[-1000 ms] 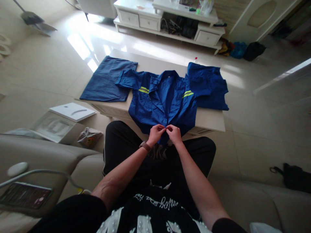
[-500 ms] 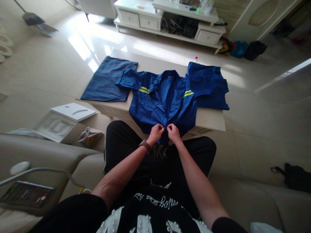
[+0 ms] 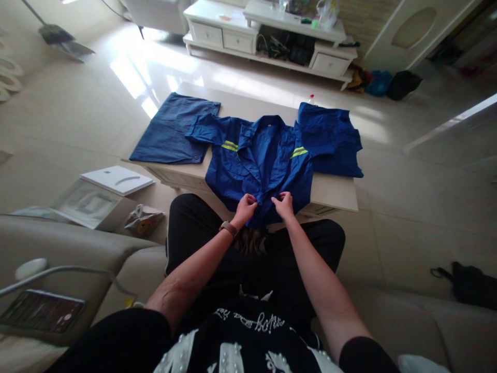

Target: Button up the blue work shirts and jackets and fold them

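Note:
A blue work jacket (image 3: 227, 173) with yellow-and-grey reflective stripes lies spread on the low table, its collar away from me and its hem hanging over the near edge. My left hand (image 3: 245, 208) is closed, thumb and fingers pinching the jacket's front edge near the hem. Just to the right, my right hand (image 3: 284, 205) is over the other front panel, thumb and fingers slightly apart, with no cloth visible between them. The upper front is parted in a V. Buttons near my fingers are too small to make out.
Folded blue clothing (image 3: 166, 129) lies at the table's left end, and another blue garment (image 3: 336, 163) lies under the right sleeve. The pale table (image 3: 334, 191) stands before my knees. Boxes (image 3: 116, 180) are on the floor at left; a phone (image 3: 42, 311) rests on the sofa.
My hands have moved apart from their meeting point at the jacket front. The right hand has shifted right and slightly up, its fingers loosened; the left has moved slightly left.

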